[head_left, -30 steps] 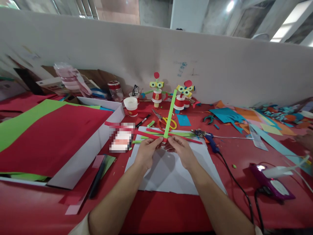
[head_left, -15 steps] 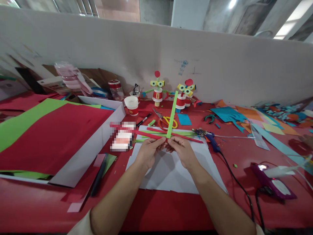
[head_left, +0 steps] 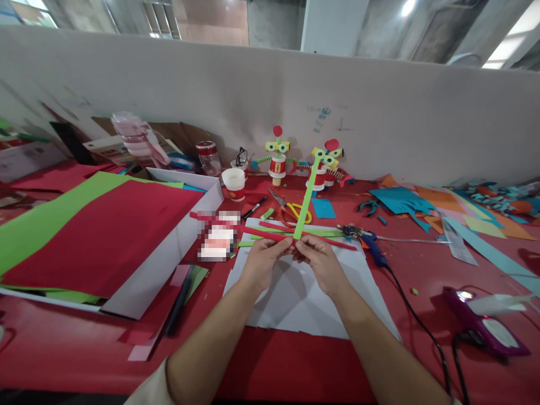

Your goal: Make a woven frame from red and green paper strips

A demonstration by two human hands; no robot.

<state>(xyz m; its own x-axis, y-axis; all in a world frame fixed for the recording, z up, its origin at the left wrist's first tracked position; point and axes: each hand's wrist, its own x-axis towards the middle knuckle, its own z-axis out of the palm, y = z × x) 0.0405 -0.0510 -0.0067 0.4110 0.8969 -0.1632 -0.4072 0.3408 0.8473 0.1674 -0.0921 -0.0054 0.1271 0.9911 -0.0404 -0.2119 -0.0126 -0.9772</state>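
Note:
My left hand [head_left: 266,260] and my right hand [head_left: 319,260] meet above the white paper [head_left: 304,304], fingertips pinched together. Between them, a green paper strip [head_left: 307,197] points up and away. A red paper strip [head_left: 253,229] runs leftward from my left fingertips. The strips come together at the fingers, where their joint is hidden. Behind the hands, more green strips [head_left: 329,232] and another red strip [head_left: 343,243] lie across the paper's far edge. A blue glue gun [head_left: 373,247] rests just right of the paper.
On the left stands a white box [head_left: 169,242] of coloured sheets. Scissors [head_left: 295,211], a paper cup [head_left: 234,184] and two paper-cup figures [head_left: 277,163] are toward the wall. A purple power strip [head_left: 485,323] with black cables is at the right.
The whole view has shifted, so things appear slightly further right. The green strip leans a little more to the right. Both hands keep their pinch.

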